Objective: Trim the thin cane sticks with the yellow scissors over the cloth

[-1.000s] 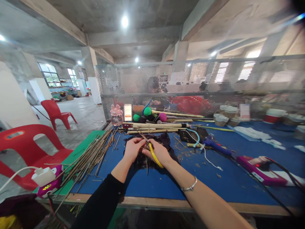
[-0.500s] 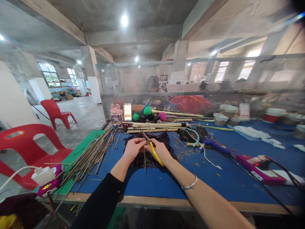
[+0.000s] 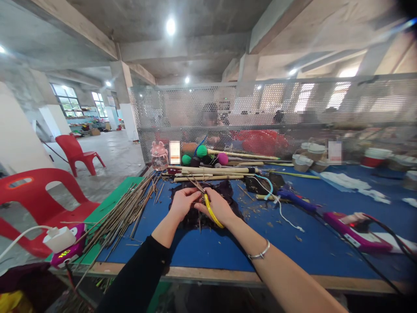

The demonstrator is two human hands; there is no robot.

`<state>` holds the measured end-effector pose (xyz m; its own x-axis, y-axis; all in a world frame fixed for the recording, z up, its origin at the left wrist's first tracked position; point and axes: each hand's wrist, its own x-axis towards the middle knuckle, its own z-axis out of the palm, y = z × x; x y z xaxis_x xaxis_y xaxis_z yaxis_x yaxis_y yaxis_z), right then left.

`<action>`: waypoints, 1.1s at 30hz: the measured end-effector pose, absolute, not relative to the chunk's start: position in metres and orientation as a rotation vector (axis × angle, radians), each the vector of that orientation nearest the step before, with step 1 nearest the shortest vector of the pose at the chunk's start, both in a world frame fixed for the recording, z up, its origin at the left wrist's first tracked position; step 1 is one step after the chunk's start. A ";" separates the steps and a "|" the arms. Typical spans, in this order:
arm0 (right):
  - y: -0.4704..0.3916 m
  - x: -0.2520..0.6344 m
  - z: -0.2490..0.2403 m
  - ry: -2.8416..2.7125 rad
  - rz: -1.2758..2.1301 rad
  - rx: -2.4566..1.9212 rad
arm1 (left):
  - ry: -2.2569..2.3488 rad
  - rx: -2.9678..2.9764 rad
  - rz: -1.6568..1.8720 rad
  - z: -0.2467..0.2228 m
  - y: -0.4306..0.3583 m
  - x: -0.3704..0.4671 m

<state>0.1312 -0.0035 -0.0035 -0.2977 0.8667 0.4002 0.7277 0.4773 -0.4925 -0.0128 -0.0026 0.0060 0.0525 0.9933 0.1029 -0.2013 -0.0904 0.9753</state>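
Note:
My right hand (image 3: 216, 206) is closed round yellow-handled scissors (image 3: 212, 214), whose blades point away and to the left, slightly apart. My left hand (image 3: 183, 203) is beside it, thumb and fingers pinched together near the blades. It seems to hold a thin twig (image 3: 200, 223), whose lower end shows below my hands; the pinched part is hidden. Both hands are over a crumpled black cloth (image 3: 224, 188) on the blue tabletop (image 3: 208, 254). Left of them, a heap of thin brown sticks (image 3: 122, 217) lies on a green mat (image 3: 97, 253).
Behind my hands lie thicker pale sticks (image 3: 218, 171), yarn balls (image 3: 202, 151) and a pink bottle (image 3: 159, 157) before a perforated metal screen (image 3: 182, 108). A glue gun (image 3: 298, 200), cables and a purple power strip (image 3: 355, 232) are rightward. Red chairs (image 3: 42, 195) stand left.
The scissors have turned slightly in my right hand, and their blades now look further apart. The twig below my hands has shifted a little. My left hand stays almost in place.

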 end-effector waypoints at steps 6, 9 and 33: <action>-0.002 0.130 -0.006 -2.086 0.310 -1.246 | 0.930 1.132 1.317 0.007 -0.004 -0.012; -0.003 0.128 -0.006 -2.068 0.351 -1.210 | 0.919 1.113 1.314 0.009 -0.006 -0.011; -0.002 0.135 0.000 -2.028 0.352 -1.325 | 1.123 1.196 1.231 0.005 -0.003 -0.015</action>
